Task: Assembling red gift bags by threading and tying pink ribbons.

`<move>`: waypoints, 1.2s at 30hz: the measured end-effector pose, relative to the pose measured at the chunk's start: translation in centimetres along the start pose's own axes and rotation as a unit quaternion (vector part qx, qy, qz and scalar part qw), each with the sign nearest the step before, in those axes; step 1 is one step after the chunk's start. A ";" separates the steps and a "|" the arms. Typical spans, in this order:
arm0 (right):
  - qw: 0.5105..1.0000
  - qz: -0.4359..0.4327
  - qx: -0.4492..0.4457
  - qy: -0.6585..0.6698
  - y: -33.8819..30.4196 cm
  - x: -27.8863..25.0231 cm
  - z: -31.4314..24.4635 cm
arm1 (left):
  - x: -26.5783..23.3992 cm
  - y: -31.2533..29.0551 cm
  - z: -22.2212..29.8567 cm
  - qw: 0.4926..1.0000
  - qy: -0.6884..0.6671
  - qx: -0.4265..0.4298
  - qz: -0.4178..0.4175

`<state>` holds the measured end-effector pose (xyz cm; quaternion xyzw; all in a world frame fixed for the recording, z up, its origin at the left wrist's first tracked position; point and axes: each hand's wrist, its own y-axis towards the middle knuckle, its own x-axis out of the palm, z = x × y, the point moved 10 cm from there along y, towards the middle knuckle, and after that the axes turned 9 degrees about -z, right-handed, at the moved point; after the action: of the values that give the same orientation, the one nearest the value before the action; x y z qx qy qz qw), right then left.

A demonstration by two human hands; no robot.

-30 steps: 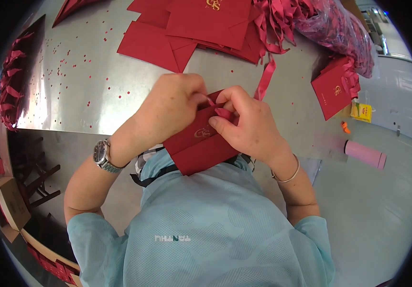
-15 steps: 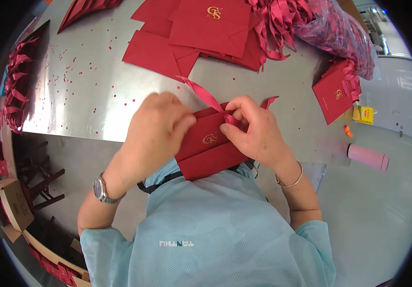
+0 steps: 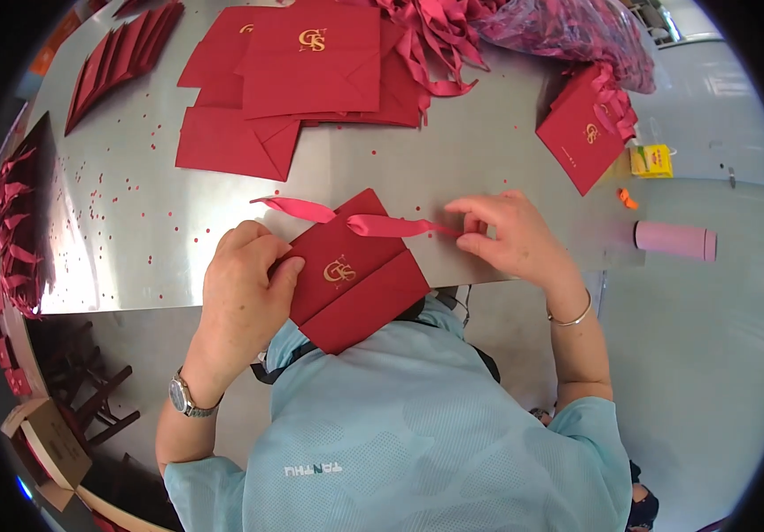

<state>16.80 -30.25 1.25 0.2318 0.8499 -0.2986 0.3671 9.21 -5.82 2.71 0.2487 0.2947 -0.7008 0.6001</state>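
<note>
Jutting rightward from left fingers (image 3: 263, 251): red bag (image 3: 360, 288)

Flat red paper bag (image 3: 355, 297), gold-marked, aslant over the table edge (image 3: 134, 307), pink ribbon (image 3: 391, 225) across its top.

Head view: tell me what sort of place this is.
Probably a packing or hand-assembly workshop: a metal-topped table bears piled red bags and pink ribbons, with a cardboard box at lower left.
</note>
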 end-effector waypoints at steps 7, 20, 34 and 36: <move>0.990 0.096 0.050 0.091 -2.4 -0.7 2.2 | 0.4 0.0 -1.1 0.999 -0.024 -0.032 -0.018; 0.949 0.237 0.111 0.174 -6.1 0.1 4.5 | 0.4 -0.1 -2.0 0.996 -0.056 -0.060 -0.023; 0.807 0.317 -0.232 0.441 -5.7 -3.9 1.8 | 1.1 -1.3 -5.0 0.974 -0.203 -0.098 -0.033; 0.747 0.316 -0.276 0.516 -4.5 -4.9 -0.1 | 0.9 -1.5 -5.4 0.976 -0.196 -0.087 -0.041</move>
<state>17.05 -34.25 6.60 0.4942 0.8336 0.2467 -0.0058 7.59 -2.45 -1.59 0.0412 0.2416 -0.7314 0.6363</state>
